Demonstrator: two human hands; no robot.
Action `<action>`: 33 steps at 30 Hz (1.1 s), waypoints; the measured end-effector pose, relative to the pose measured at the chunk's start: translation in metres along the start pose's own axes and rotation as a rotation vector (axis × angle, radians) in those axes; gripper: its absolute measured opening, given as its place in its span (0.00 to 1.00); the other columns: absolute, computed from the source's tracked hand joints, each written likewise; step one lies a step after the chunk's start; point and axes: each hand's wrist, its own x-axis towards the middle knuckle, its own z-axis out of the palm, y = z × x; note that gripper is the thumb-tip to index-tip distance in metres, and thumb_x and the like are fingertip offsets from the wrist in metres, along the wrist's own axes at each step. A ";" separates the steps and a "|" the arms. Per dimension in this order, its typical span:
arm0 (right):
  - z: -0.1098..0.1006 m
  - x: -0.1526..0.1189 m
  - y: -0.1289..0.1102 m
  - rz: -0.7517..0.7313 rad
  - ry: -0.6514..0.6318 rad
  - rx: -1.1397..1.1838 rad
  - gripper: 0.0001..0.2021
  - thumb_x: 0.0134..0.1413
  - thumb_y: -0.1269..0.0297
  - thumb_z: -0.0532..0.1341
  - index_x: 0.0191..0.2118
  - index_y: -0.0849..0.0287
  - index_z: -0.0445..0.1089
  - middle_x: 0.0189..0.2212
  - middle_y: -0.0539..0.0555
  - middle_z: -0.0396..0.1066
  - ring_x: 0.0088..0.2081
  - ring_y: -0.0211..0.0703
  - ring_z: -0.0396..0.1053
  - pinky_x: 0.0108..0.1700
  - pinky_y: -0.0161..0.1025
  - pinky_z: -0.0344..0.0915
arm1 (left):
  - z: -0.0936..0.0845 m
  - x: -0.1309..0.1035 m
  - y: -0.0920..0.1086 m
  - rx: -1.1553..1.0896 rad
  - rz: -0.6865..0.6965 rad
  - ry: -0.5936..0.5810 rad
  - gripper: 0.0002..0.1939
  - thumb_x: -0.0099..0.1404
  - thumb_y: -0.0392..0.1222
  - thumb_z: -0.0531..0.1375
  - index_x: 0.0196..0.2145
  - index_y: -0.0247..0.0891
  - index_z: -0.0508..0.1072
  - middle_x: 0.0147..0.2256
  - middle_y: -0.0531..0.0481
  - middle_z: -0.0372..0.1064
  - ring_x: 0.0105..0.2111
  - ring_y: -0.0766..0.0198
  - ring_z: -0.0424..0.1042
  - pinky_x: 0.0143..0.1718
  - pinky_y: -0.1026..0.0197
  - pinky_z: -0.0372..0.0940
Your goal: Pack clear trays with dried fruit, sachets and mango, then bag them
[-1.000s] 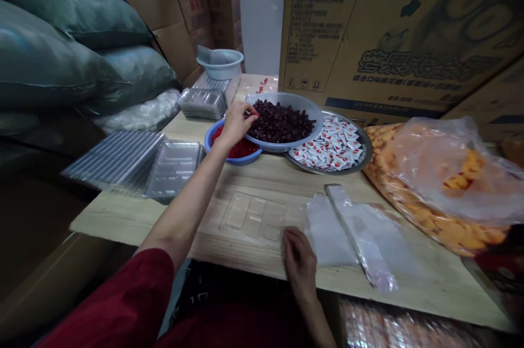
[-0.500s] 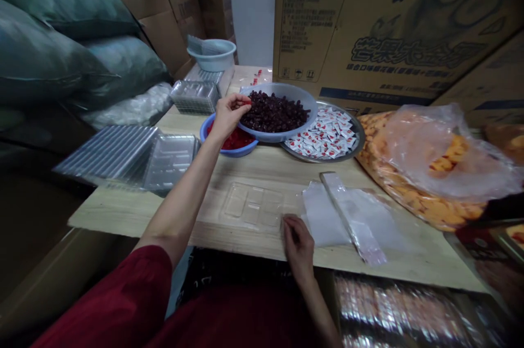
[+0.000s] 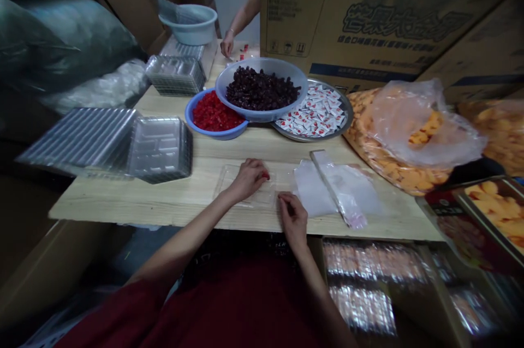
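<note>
My left hand [image 3: 250, 178] is over a clear plastic tray [image 3: 229, 178] with compartments, its fingertips pinching a small red piece [image 3: 266, 174]. Close to the tray's right edge is my right hand [image 3: 293, 211], fingers curled together; whether anything is in them is hidden. Beyond the tray stand a blue bowl of red pieces [image 3: 216, 113], a larger pale bowl of dark dried fruit [image 3: 262, 89] overlapping its rim, and a metal dish of small white packets [image 3: 319, 113]. White sheets and clear plastic bags [image 3: 344, 190] lie right of my right hand.
Stacked clear trays [image 3: 159, 146] stand at the left, more trays [image 3: 176, 72] behind. A co-worker's hand [image 3: 227, 44] reaches in at the back. A bag of orange-yellow pieces [image 3: 368, 135] is on the right; cardboard boxes [image 3: 368, 21] rise behind. Wrapped packs [image 3: 368, 261] sit below the table edge.
My left hand has come from the bowls back toward me, over the clear tray, with the red piece. My right hand stays by the tray. A co-worker's hand has appeared at the back.
</note>
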 end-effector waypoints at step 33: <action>0.019 0.013 0.010 -0.205 -0.134 -0.246 0.09 0.68 0.67 0.58 0.45 0.55 0.76 0.52 0.61 0.70 0.57 0.51 0.66 0.59 0.54 0.67 | -0.001 0.021 -0.002 0.171 -0.036 -0.044 0.06 0.67 0.40 0.62 0.34 0.40 0.79 0.38 0.45 0.76 0.45 0.50 0.69 0.47 0.48 0.61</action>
